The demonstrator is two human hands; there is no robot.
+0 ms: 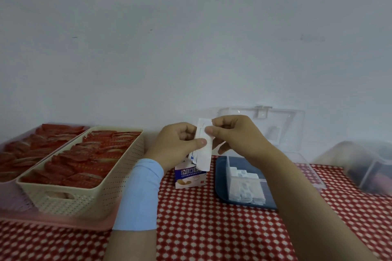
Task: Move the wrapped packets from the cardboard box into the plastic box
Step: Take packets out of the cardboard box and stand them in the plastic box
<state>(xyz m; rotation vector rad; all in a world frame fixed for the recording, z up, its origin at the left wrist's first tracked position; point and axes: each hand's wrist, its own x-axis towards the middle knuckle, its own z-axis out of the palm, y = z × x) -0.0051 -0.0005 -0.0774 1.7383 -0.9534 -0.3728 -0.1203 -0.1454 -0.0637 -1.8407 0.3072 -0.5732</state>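
Left of the left grip (176, 144) stands a cream perforated basket (84, 197) packed with red sachets (84, 161). A pink container (63, 221) touching its left side holds more. Beneath both grips a red cloth (212, 229) with white dots covers the table (244, 246). A dark blue tray (220, 178) lies below the right grip (237, 133). Further right sits a blurred frosted bin (360, 165). Behind them rises a pale wall (191, 27).

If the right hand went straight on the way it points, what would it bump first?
Probably the left hand: the right hand points leftward, and both pinch the white packets between them. Depth is unclear.
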